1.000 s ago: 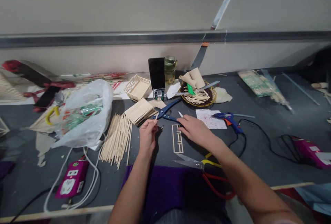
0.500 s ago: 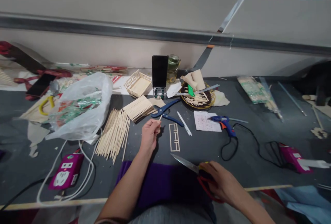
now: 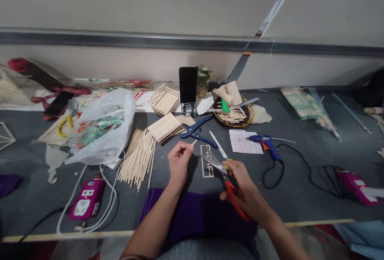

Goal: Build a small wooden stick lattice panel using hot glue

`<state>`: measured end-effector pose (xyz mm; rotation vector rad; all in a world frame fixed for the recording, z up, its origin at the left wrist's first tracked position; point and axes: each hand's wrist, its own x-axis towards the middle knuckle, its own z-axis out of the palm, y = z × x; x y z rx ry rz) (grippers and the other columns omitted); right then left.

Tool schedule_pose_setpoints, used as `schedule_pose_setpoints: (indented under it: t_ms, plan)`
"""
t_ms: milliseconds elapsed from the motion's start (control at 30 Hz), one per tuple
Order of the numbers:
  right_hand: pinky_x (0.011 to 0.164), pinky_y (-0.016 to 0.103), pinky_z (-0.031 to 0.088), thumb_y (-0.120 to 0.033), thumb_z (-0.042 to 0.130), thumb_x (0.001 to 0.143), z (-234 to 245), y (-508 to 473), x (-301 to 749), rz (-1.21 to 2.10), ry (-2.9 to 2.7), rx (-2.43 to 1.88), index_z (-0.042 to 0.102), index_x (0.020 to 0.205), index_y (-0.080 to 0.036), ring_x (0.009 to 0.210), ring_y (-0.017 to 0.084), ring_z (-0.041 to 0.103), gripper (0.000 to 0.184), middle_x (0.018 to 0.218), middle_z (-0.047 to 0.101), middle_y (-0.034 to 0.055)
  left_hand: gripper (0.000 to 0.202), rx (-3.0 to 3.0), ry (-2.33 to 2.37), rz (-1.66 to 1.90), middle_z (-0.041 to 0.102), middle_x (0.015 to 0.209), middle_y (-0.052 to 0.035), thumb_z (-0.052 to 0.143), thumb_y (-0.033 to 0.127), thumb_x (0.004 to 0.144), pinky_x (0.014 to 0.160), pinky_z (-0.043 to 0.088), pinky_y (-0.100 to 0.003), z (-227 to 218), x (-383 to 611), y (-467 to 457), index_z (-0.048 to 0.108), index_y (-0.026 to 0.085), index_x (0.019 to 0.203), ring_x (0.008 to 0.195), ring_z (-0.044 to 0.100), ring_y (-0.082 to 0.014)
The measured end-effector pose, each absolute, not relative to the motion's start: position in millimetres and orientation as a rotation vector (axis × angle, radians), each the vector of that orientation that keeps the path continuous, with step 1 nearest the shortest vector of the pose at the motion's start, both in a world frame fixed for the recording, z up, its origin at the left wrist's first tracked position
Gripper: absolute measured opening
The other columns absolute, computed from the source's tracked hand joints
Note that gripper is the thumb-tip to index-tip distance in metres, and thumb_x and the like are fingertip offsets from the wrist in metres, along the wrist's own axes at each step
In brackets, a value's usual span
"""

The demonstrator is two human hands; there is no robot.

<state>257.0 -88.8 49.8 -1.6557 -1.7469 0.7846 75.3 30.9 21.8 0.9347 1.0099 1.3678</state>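
My left hand pinches a short wooden stick between thumb and fingers, its tip pointing up and right. My right hand is wrapped around the handles of the scissors, which are red and yellow. Their blades point up and left toward the stick, just apart from it, and look slightly parted. Beneath the blades, a small rectangular stick frame with inner crosspieces lies on the dark table, partly covered. Left of my left hand is a fanned pile of thin wooden sticks.
Behind my hands lie blue-handled cutters, a white pen, and a stack of flat sticks. A blue glue gun with its cord is on the right. A phone stands upright by a wicker basket of stick pieces.
My right hand has brought the scissors up and left, closer to my left hand and over the frame. My left hand still holds the stick. The view has shifted slightly.
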Motion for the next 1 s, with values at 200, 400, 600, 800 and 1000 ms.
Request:
schedule_pose_setpoints:
  t_ms: [200, 400, 600, 800, 1000]
  plan:
    - [0.087, 0.042, 0.052, -0.042, 0.064, 0.087, 32, -69, 235, 0.571, -1.782, -1.69, 0.048, 0.125, -0.017, 0.103, 0.028, 0.058, 0.048, 0.114, 0.054, 0.0162, 0.016, 1.101, 0.969, 1.397, 0.057, 0.069, 0.0009, 0.071, 0.027, 0.081, 0.063, 0.039, -0.022, 27, 72, 24, 0.066, 0.017, 0.07, 0.066, 0.051, -0.0113]
    - [0.08, 0.039, 0.05, -0.043, 0.06, 0.089, 40, -63, 234, 0.475, -1.808, -1.664, 0.048, 0.118, -0.017, 0.091, 0.025, 0.058, 0.041, 0.103, 0.059, 0.0124, 0.015, 1.18, 0.925, 1.409, 0.054, 0.068, 0.0018, 0.069, 0.02, 0.083, 0.061, 0.037, -0.021, 30, 69, 22, 0.064, 0.017, 0.07, 0.066, 0.049, -0.0103]
    - [0.08, 0.038, 0.05, -0.04, 0.066, 0.085, 43, -62, 233, 0.495, -1.82, -1.64, 0.05, 0.119, -0.016, 0.093, 0.026, 0.057, 0.044, 0.104, 0.059, 0.0126, 0.014, 1.178, 0.906, 1.362, 0.056, 0.074, 0.0004, 0.067, 0.017, 0.083, 0.064, 0.039, -0.023, 31, 70, 21, 0.063, 0.017, 0.07, 0.07, 0.051, -0.0114]
    - [0.081, 0.039, 0.05, -0.036, 0.067, 0.084, 44, -62, 235, 0.508, -1.819, -1.631, 0.048, 0.121, -0.017, 0.095, 0.026, 0.057, 0.045, 0.105, 0.059, 0.0119, 0.013, 1.212, 0.863, 1.325, 0.058, 0.073, 0.0005, 0.068, 0.016, 0.083, 0.064, 0.04, -0.022, 34, 70, 19, 0.065, 0.017, 0.07, 0.068, 0.053, -0.011]
    - [0.081, 0.039, 0.051, -0.037, 0.068, 0.084, 45, -64, 237, 0.457, -1.855, -1.655, 0.049, 0.121, -0.016, 0.095, 0.027, 0.058, 0.047, 0.105, 0.061, 0.0126, 0.013, 1.23, 0.868, 1.298, 0.059, 0.073, 0.0001, 0.068, 0.019, 0.083, 0.063, 0.041, -0.022, 36, 71, 20, 0.066, 0.017, 0.07, 0.068, 0.053, -0.011]
